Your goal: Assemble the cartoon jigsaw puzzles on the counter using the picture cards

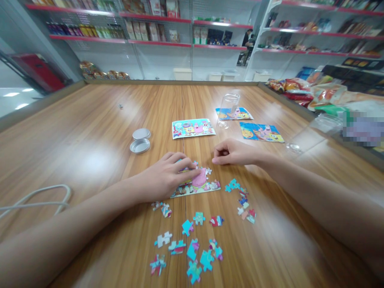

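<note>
On the wooden table lies a partly joined jigsaw puzzle with pink and yellow cartoon figures. My left hand rests over its left part, fingers stretched out and touching the pieces, hiding some of them. Just beyond the puzzle's upper right, my right hand is curled, thumb against the bent fingers; anything pinched there is hidden. Several loose jigsaw pieces are spread on the near side, and more loose pieces lie to the right. Behind the hands is a picture card with matching cartoon figures.
Two round metal lids lie at left, a white cable nearer. A clear glass stands by a blue cartoon card; another cartoon card lies closer. A clear container and packaged snacks are at right.
</note>
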A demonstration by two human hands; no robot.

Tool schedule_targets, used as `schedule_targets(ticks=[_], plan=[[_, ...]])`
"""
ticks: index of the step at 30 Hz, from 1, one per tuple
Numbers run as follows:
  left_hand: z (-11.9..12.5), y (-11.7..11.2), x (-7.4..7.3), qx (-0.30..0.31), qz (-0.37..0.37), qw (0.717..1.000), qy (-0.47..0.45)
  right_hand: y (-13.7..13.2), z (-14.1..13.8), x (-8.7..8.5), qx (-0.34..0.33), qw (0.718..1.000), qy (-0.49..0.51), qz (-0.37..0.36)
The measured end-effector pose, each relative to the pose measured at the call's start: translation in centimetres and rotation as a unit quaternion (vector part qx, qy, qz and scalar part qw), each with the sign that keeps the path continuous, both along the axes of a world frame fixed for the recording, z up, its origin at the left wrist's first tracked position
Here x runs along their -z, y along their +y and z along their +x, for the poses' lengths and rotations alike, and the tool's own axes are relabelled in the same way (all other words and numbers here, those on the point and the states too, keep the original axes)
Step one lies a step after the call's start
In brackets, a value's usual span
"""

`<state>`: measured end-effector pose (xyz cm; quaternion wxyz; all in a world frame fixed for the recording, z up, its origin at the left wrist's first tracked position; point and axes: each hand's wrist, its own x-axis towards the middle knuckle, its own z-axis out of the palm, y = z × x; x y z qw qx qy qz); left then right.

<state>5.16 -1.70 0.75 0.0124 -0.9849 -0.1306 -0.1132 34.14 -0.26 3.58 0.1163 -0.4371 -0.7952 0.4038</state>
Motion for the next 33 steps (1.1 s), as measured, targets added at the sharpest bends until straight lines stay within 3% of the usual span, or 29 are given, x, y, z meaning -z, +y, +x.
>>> schedule_targets(ticks=[7,11,14,19,24,27,31,33], plan=[[-0.2,0.3,0.4,0.007,-0.011,1.0,-0.022,-1.1,-0.2,-2.0,-0.062,0.996,-0.07,-0.003],[-0.2,0.3,0.4,0.008,-0.013,1.0,-0.027,-3.7,-1.6,-3.6,-0.084,0.984,-0.141,0.068],[-0.2,0.4,0.5,0.015,-0.014,0.999,-0.037,-6.2,-2.8,-4.3,-0.137,0.974,-0.159,0.09],[-0.1,0.5,0.6,0.014,-0.025,0.999,-0.04,-9.5,-4.6,-4.2,-0.176,0.963,-0.19,0.078],[0.2,0.6,0.3,0.027,-0.102,0.986,-0.129,-9.9,-5.2,-3.5,-0.185,0.965,-0.174,0.068],[0.1,1.1,0.2,-0.042,-0.194,0.939,-0.281,-9.6,-5.6,-2.7,-0.197,0.964,-0.126,0.128],[0.0,2.4,0.7,-0.207,-0.306,0.823,-0.432,-9.8,-6.9,-0.8,-0.207,0.938,-0.084,0.265],[0.0,3.0,1.1,-0.239,-0.345,0.779,-0.467,-10.0,-7.8,0.1,-0.215,0.92,-0.082,0.318]])
